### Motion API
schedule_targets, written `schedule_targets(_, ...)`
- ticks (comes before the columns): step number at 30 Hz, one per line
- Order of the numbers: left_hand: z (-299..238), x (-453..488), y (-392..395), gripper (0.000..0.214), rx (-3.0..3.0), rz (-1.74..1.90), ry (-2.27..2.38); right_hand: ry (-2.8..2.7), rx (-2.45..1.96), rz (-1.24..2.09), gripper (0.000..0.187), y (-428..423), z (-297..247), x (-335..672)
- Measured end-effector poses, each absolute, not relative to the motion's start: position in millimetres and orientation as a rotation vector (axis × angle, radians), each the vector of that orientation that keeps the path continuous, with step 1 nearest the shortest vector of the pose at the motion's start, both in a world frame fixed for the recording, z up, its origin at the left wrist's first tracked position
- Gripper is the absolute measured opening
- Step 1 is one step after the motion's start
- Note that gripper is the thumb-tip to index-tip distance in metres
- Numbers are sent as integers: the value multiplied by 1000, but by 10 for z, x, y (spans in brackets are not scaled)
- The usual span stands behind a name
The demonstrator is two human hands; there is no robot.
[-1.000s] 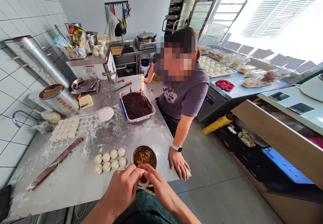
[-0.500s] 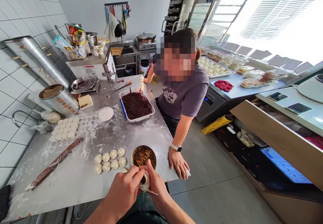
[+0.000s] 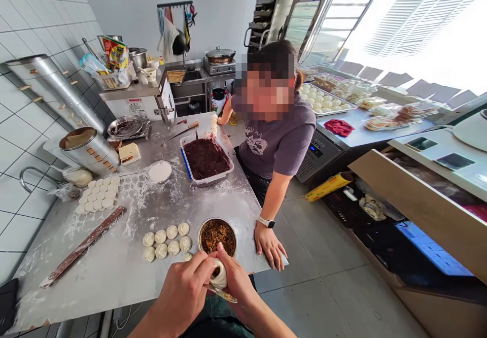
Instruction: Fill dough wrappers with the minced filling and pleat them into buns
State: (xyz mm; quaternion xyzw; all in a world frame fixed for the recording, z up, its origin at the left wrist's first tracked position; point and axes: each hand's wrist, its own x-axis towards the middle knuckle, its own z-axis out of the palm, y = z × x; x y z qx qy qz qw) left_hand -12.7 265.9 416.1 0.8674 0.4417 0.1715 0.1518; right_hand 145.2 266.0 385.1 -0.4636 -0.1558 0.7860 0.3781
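Observation:
A partly closed dough bun [image 3: 219, 275] with a dark opening sits between my two hands, above the table's front edge. My left hand [image 3: 186, 282] pinches the bun's rim with its fingers. My right hand [image 3: 238, 279] curls round the other side, thumb on top near the opening. Beneath the bun pokes out a flat, filling-smeared spatula [image 3: 224, 294]; its handle is hidden by the hands. Just beyond is a metal bowl of brown chopped filling [image 3: 217, 236]. To its left stand two rows of pleated buns [image 3: 173, 247], with another partly hidden behind my left hand.
Flattened dough rounds [image 3: 99, 194] and a floury long wooden bar [image 3: 83, 246] lie on the left of the steel table [image 3: 125, 272]. Farther back are a flour dish [image 3: 160, 172] and a tub of dark red paste [image 3: 207, 159]. A co-worker's hand [image 3: 270, 246] rests on the right corner.
Both hands have shifted slightly with the bun, which is tilted so its opening shows more. More of the spatula's flat face shows. The co-worker's hand on the corner stays put.

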Motion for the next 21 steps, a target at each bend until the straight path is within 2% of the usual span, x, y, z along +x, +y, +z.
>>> schedule_targets(2,4164,-132,2660,38,2523,455,1221,-399,-1191,2027,61,2667,3859,1454)
schedule_targets(6,4167,-147,2664,22,2515,490,1276,-400,-1191,2025,53,2682,3882,1459)
schedule_targets(10,4153,-163,2670,39,2529,452,1236,-408,-1203,2043,58,2702,3887,1453)
schedule_targets(14,4131,-178,2658,28,2521,488,1253,-436,-1218,2025,52,2703,3882,1454)
schedule_targets(19,4140,-189,2643,44,2553,450,1223,-432,-1240,2034,54,2691,3894,1469)
schedule_targets(21,4153,-192,2647,36,2562,465,1214,-451,-1230,2046,51,2691,3899,1474)
